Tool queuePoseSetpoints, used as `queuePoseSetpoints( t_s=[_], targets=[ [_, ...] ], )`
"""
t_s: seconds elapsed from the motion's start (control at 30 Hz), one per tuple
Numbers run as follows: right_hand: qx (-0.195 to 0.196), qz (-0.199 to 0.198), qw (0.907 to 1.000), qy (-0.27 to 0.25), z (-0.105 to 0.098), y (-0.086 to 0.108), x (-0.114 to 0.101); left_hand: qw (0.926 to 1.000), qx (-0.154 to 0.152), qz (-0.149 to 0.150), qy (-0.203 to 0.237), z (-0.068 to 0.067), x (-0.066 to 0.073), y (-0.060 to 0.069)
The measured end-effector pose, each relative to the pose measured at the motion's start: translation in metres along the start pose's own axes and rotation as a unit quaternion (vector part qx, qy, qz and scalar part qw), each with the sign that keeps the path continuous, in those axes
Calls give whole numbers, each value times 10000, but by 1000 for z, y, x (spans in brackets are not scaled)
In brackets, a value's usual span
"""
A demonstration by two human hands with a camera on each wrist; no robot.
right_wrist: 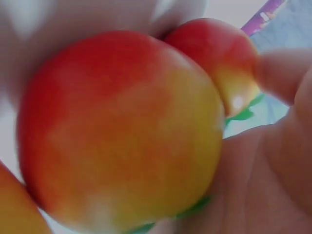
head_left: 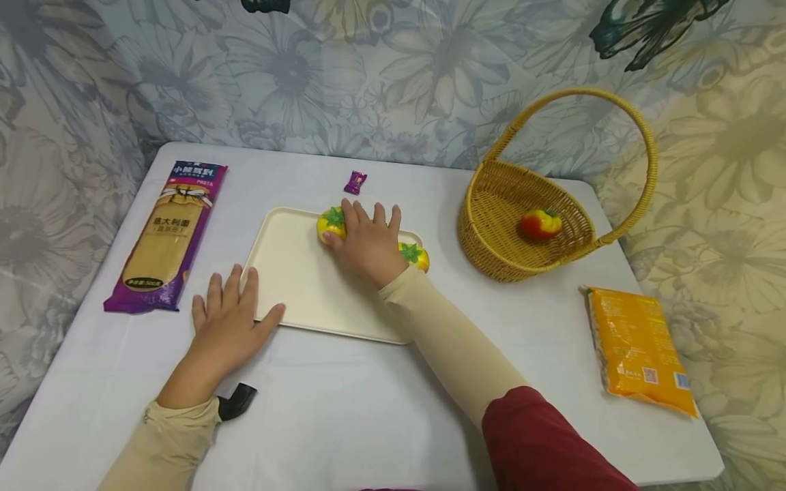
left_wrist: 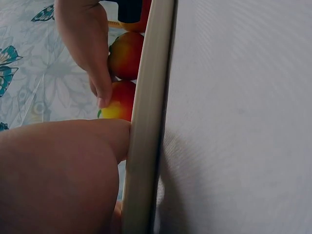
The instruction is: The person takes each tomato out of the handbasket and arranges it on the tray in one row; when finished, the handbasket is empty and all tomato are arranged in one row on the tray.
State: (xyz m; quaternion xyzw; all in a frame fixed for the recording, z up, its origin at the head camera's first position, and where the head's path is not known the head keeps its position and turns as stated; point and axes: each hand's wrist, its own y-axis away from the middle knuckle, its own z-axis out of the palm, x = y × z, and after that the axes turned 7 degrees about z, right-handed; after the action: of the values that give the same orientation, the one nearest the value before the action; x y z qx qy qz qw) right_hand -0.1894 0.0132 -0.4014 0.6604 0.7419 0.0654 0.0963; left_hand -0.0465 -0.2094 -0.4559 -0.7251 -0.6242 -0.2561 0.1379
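A cream tray (head_left: 307, 286) lies mid-table, bearing a row of red-and-yellow toy persimmons with green leafy tops. At its far edge my right hand (head_left: 371, 249) reaches over them, its thumb and index finger about the leftmost persimmon (head_left: 327, 225). The right wrist view shows the thumb against that persimmon (right_wrist: 219, 58), while a larger-looking middle persimmon (right_wrist: 122, 131) sits by the palm, hidden from the head view. Right of the hand, another persimmon (head_left: 420, 256) shows partly. My left hand (head_left: 227, 327) rests palm down, fingers spread, its thumb touching the tray's near left corner.
A pasta packet (head_left: 166, 239) lies at the left. Behind the tray is a small purple wrapped sweet (head_left: 355, 182). At the right stand a wicker basket (head_left: 500, 256) holding one red-and-yellow fruit (head_left: 540, 224), and nearer, an orange packet (head_left: 641, 348). A patterned cloth hangs behind.
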Motion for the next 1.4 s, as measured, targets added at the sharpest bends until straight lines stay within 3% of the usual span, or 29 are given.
queuePoseSetpoints(
  t_s=[0.27, 0.53, 0.67, 0.9, 1.1, 1.4],
  targets=[
    [98, 110, 9998, 103, -5, 3, 2, 10000, -13, 24, 8, 0, 2, -1],
    [40, 263, 9991, -325, -24, 6, 18, 10000, -78, 52, 31, 2, 4, -2],
    [137, 459, 9975, -514, -47, 10, 42, 9999, -102, 66, 29, 3, 5, -2],
    [590, 867, 9884, -1099, -77, 21, 103, 9999, -105, 59, -41, 2, 3, -4],
    [618, 1219, 9807, -1398, -87, 27, 149, 9999, -99, 46, -33, 0, 0, -4],
    [457, 1638, 9724, -1598, -98, 29, 198, 9999, -109, 17, 26, 1, -2, -2]
  ],
)
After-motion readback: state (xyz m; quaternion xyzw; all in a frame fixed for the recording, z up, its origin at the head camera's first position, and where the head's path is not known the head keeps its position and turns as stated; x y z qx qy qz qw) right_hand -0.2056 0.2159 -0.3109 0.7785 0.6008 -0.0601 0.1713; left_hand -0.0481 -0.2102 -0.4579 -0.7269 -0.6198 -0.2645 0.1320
